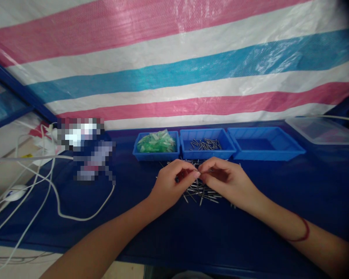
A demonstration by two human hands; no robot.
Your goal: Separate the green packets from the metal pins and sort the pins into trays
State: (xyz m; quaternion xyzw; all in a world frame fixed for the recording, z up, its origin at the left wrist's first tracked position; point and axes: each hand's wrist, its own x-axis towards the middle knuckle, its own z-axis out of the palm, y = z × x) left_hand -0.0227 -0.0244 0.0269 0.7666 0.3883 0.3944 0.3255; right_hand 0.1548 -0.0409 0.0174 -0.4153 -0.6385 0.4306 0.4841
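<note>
My left hand (173, 180) and my right hand (231, 180) meet fingertip to fingertip, each closed in a pinch. Whatever sits between the fingertips is too small and hidden to name. Below them, on the blue tabletop, a loose pile of thin metal rods (202, 192) is spread, some with pale ends. Just behind the hands stands a blue bin (208, 154) with more short metal pieces (206, 144) in it. Left of it, another blue bin (156, 156) holds small green and clear plastic pieces (158, 142).
A third blue bin (267, 155) stands to the right, with a clear plastic lid (322, 130) behind it. White cables (75, 217) loop across the table's left side near blurred items (95, 161). A striped plastic sheet (174, 77) hangs along the back.
</note>
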